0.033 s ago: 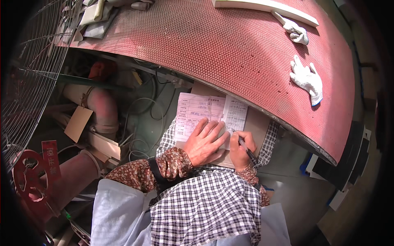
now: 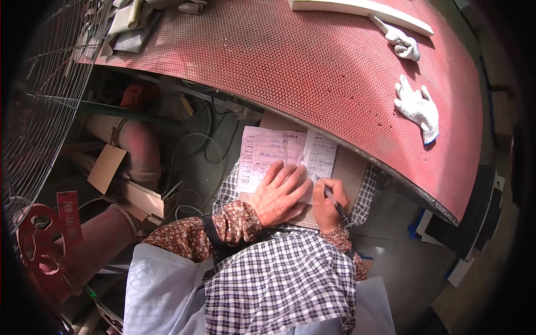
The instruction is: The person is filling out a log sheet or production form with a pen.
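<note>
A pink printed form (image 2: 262, 153) and a white handwritten slip (image 2: 322, 153) lie on a brown board (image 2: 353, 170) on my lap, just under the edge of the red table. My left hand (image 2: 279, 192) lies flat on the form with its fingers spread, pressing it down. My right hand (image 2: 328, 204) is closed around a dark pen (image 2: 336, 205). The pen tip touches the lower part of the white slip. Checked fabric covers my lap below both hands.
A red perforated table (image 2: 312, 72) curves above, with two white gloves (image 2: 416, 106) (image 2: 403, 42) and a white bar (image 2: 363, 8) on it. At the left are a wire fan guard (image 2: 39, 100), pink pipes (image 2: 139, 148), cables and a red valve wheel (image 2: 36, 245).
</note>
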The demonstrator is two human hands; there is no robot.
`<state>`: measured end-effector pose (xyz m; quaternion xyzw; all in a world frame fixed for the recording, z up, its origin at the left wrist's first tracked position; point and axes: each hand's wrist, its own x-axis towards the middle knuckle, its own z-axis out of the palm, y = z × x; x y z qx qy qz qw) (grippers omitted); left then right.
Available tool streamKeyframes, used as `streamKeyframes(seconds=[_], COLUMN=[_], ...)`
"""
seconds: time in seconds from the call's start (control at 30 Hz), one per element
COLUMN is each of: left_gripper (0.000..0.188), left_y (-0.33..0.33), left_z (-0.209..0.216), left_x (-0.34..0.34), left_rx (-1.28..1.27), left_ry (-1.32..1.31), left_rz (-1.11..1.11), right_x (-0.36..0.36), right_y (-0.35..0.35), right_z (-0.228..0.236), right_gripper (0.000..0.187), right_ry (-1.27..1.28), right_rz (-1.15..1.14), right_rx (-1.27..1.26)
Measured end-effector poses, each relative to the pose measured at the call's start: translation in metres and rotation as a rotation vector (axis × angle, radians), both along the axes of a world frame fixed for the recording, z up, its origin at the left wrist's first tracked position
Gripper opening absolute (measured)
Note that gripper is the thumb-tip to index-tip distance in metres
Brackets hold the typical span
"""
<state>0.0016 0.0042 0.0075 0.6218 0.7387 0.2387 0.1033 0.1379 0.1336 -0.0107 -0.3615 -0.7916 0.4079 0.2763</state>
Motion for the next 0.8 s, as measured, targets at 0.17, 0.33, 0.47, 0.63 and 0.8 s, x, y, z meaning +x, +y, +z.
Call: streamKeyframes(seconds=[0.17,0.33,0.47,0.63,0.8], left_gripper=[0.07,0.07,0.07,0.069,0.069], left_y=[-0.0003,-0.001,0.0001,-0.0005,-0.0003], left_z=[-0.0018,-0.0016,-0.0005,0.0,-0.0014], left_x=[0.0008,0.0009,0.0004,0.0006,0.0011], left_rx=[-0.011,-0.022,-0.016,-0.008,-0.003], left_ry=[0.001,0.008,0.0,0.007,-0.001], left_rz=[0.001,0.001,-0.005,0.003,0.005], right_x=[-0.0007,-0.0015,-0.0016,-0.0024,-0.0021], right_y=[0.0,-0.0005,-0.0006,-0.0004,0.0], right_z=[0.0011,0.0021,0.002,0.0042,0.0045], right_gripper=[0.014,0.013,0.013,0.012,0.012], right_ry=[-0.008,-0.006,-0.015,-0.023,-0.019], right_rz=[-0.001,-0.001,-0.01,-0.005,0.004], right_rx=[-0.013,-0.007,0.005,0.003,0.004])
